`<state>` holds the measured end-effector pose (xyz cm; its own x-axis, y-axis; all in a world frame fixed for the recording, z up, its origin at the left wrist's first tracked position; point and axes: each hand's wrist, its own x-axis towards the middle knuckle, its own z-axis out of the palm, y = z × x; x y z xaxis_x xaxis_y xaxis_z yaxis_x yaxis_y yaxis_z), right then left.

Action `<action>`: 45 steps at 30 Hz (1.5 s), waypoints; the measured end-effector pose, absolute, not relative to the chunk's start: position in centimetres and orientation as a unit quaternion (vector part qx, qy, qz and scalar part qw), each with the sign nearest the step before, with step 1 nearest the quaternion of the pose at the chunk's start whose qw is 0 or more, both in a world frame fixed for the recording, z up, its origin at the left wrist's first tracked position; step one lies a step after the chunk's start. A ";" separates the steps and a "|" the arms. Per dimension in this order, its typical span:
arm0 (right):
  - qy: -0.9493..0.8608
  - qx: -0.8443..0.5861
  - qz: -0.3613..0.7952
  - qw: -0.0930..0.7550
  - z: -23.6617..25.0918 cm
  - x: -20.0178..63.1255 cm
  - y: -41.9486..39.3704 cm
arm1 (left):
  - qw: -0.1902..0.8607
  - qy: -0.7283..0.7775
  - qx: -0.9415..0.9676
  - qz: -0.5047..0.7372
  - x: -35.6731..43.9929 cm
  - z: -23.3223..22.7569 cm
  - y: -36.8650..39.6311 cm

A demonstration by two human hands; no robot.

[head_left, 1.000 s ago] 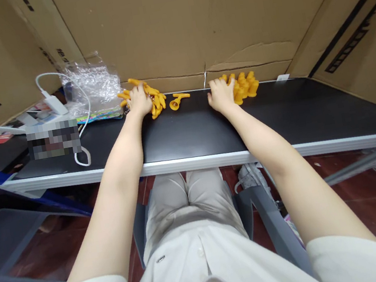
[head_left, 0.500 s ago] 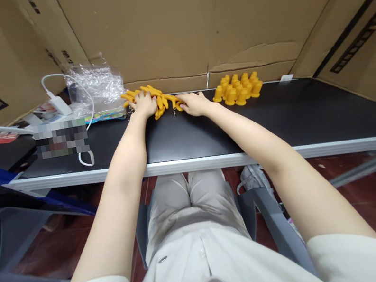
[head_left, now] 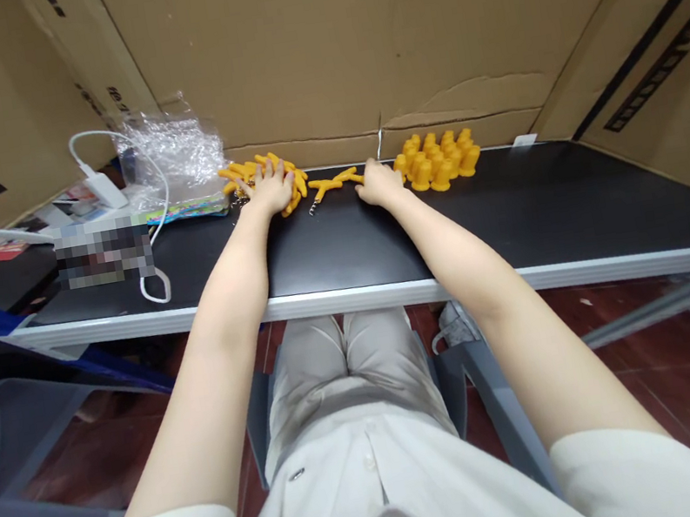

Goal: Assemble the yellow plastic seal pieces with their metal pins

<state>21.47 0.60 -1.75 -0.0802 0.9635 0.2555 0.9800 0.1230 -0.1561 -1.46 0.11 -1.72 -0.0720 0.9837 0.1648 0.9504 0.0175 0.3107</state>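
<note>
Counting two hands [head_left: 271,190], two yellow piles [head_left: 438,159]

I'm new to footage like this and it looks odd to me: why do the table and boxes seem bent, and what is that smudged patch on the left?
Head view: a wide lens bows the table edge and cardboard; a blocky mosaic patch hides something; soft even light, slight glare on the plastic wrap; left hand, right hand and yellow parts reasonably sharp.

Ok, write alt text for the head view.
Left hand rests on a loose yellow pile; right hand touches a single yellow piece beside upright yellow parts on a black table.
</note>
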 end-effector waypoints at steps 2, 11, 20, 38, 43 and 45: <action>-0.730 -0.669 -0.021 0.140 -1.5 22.0 0.8 | 0.055 0.708 0.681 0.178 -1.5 -1.8 0.1; -0.723 -0.654 -0.076 0.209 -1.4 22.5 1.2 | 0.026 0.667 0.699 0.259 -1.8 -2.2 0.9; -0.830 -0.491 -0.143 0.225 0.1 21.5 -0.8 | -0.028 0.528 0.799 0.286 -0.5 -1.6 1.0; -0.844 -0.474 -0.139 0.209 -0.1 21.8 -0.3 | -0.038 0.475 0.809 0.344 1.4 -2.0 1.8; -0.843 -0.486 -0.136 0.188 0.0 21.6 -0.5 | -0.026 0.466 0.812 0.351 1.2 -2.3 2.2; -0.839 -0.486 -0.146 0.195 0.1 21.6 -0.6 | -0.029 0.461 0.812 0.355 1.2 -2.4 2.4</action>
